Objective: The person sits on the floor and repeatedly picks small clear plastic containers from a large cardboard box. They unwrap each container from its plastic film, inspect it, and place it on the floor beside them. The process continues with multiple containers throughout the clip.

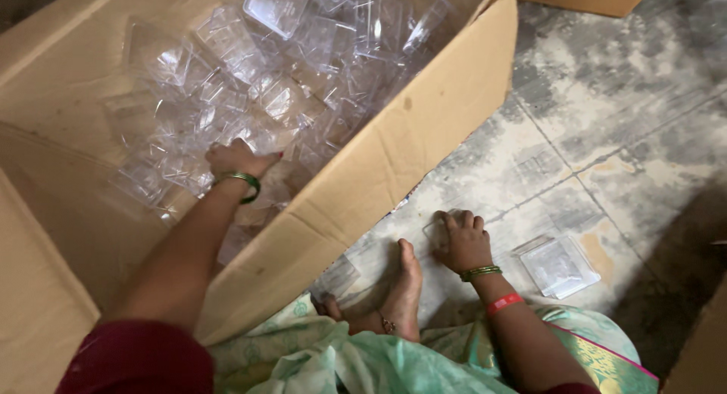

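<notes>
A large brown corrugated cardboard box (379,174) lies open on its side on a mottled grey stone tile floor (606,121), its near wall running diagonally from the top right of the view down toward the person's lap. Inside it sits a loose heap of clear moulded plastic trays (303,68), piled mostly toward the box's far wall and thinning out toward its near corner; the heap looks large and little reduced. Two more cardboard boxes show only as edges, one at the top right and one at the bottom right corner.

The left hand (236,159), with a green bangle at the wrist, reaches deep into the box and rests on the trays at the near edge of the heap, fingers curled down among them; whether it has closed on one cannot be told. The right hand (462,241) is out on the floor just beside the box's near wall, fingers bent and pressing on a single clear plastic tray (438,231) that lies flat under them. A little to its right lies another clear square tray (559,267), apart from the hand. One more clear piece (337,276) lies by the person's bare foot (405,288), against the box wall. Judging by this, only a few trays are out and nearly all remain inside.
</notes>
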